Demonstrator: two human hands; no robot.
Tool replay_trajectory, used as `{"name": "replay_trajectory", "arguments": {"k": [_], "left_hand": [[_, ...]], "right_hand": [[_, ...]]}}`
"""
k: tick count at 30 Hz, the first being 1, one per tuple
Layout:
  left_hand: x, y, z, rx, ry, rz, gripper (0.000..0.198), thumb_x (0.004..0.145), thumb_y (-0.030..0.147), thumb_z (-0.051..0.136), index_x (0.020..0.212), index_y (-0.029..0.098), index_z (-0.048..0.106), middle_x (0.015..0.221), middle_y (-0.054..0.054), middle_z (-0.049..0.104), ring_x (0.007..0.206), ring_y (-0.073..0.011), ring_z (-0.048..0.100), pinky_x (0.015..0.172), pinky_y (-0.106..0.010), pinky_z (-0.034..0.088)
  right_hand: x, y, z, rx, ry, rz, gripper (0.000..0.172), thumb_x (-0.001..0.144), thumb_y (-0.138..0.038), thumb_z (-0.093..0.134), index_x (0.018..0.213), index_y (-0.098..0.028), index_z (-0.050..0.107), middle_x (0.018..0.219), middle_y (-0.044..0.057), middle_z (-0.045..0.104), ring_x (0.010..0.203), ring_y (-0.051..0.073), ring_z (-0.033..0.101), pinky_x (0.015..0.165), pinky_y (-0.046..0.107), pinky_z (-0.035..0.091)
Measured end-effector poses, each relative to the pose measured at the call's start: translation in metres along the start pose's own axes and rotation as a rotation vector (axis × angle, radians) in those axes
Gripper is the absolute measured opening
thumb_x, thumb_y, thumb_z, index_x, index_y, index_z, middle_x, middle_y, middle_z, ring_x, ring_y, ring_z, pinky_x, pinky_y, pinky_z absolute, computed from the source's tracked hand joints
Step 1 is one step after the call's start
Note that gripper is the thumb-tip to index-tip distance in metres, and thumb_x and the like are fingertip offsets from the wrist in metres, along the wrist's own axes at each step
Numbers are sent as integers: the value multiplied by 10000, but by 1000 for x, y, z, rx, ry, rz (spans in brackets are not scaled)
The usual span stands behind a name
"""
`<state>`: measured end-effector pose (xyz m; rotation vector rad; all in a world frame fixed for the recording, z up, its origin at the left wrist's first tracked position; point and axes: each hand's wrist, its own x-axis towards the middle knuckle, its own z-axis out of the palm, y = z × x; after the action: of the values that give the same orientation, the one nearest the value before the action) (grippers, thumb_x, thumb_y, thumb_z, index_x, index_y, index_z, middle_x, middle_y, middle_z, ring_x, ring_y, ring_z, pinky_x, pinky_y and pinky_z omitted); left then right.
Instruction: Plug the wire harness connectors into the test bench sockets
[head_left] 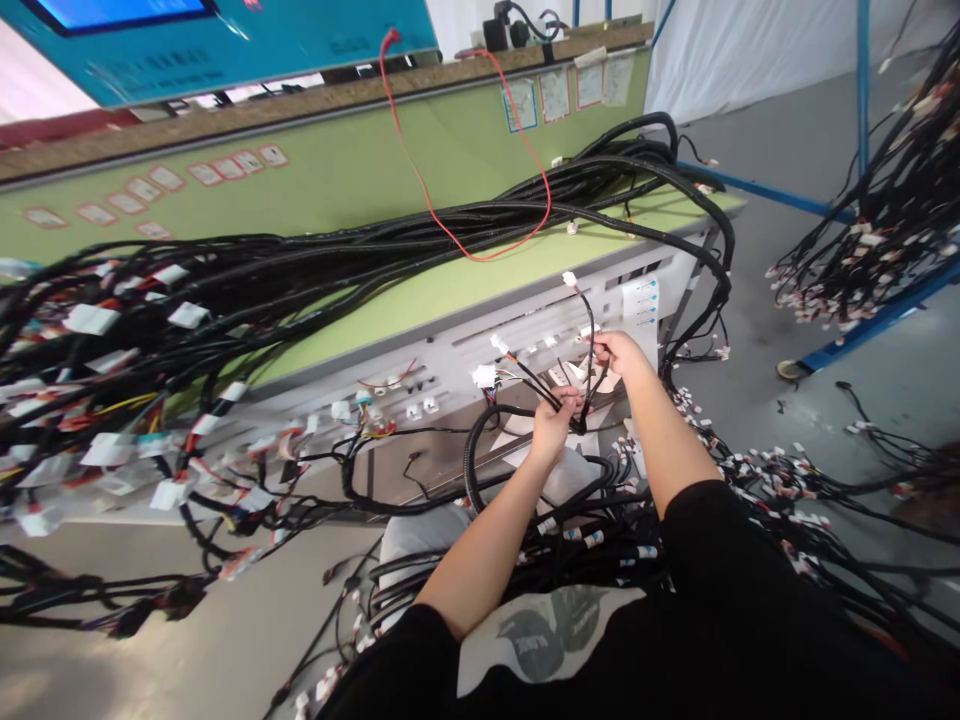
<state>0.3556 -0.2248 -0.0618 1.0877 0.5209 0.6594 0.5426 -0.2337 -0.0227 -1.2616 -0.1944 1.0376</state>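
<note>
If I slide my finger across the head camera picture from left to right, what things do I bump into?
Pile of tagged wires on the green bench → red wire → left hand → right hand → hanging wire bundles on the blue rack.

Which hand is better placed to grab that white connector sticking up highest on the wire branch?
Probably the right hand: it already pinches the thin black branch just below the white connector. The left hand sits lower, gripping the wire bundle where the branches meet.

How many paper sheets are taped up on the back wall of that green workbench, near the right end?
4. The paper sheets hang side by side on the green workbench: one blue-edged, one, one red-edged and one at the right end. Cables may hide others.
</note>
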Motion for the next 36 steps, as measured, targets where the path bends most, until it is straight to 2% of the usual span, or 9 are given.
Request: {"name": "replay_trajectory", "arguments": {"k": [10,26,31,36], "left_hand": [[1,-1,-1,-11,-17,1,301,681,355,684,861,156,548,693,5,588,603,-151,634,682,-330,513],[2,-5,-4,-4,-33,13,335,673,399,692,857,157,550,705,1,590,629,-161,642,665,-315,502],[3,-7,-5,-16,-36,25,312,684,379,687,853,155,551,708,2,589,628,-156,643,665,-301,497],[3,-7,-2,-1,-50,23,320,678,386,688,852,152,557,708,2,589,631,-158,644,655,-285,488]], "right_hand": [[0,7,0,22,-30,-105,108,750,-161,534,651,-117,533,329,-87,291,310,28,208,379,150,342],[-4,9,2,19,-31,-160,87,716,-186,561,670,-113,551,334,-99,264,314,27,200,366,159,297],[4,13,6,4,22,-192,102,756,-190,540,693,-113,564,353,-97,264,329,24,196,382,176,297],[16,16,16,-68,137,-273,168,734,-291,578,631,-166,538,377,-79,306,334,38,213,370,198,306]]}}
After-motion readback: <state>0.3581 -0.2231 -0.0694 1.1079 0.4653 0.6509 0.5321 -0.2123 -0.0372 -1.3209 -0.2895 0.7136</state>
